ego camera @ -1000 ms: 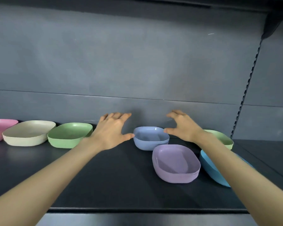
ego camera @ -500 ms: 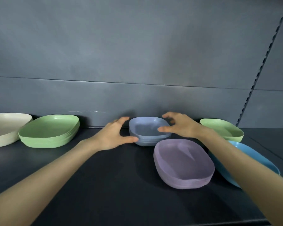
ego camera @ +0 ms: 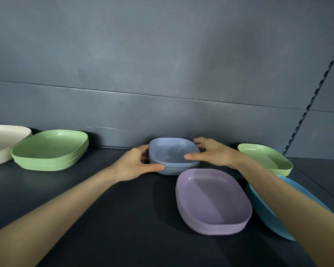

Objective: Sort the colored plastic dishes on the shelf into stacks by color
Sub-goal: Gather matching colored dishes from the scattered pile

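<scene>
Holding the blue-grey stack (ego camera: 174, 154) from both sides, the left hand (ego camera: 135, 163) sets its thumb low on the front wall and wraps its fingers round the back corner. The right hand (ego camera: 214, 153) lays its thumb over the top rim and curls its fingers behind the far corner. So both hands grasp the stack and neither is free. The stack stands on the shelf (ego camera: 123, 218), just behind the purple stack (ego camera: 210, 201); whether the two touch I cannot tell.

I judge these dishes to be thin plastic: light, stiff with a little spring, not fragile. The skin looks smooth and matt, so nested dishes may slide on each other. A grip on the top rim alone could lift only the upper dish. It seems safer to take hold low, at two opposite sides, under the lowest rim.

Every dish is a shallow rounded rectangle with a flat floor and a soft, thin rim. The rims show as fine lines down the side of each stack.

Well to the left of the purple stack are a green stack (ego camera: 50, 149) and a cream stack (ego camera: 2, 143). Just right of it lies a blue dish (ego camera: 262, 205), tilted, and behind that a lime dish (ego camera: 266, 157). The shelf is dark and matt.
</scene>
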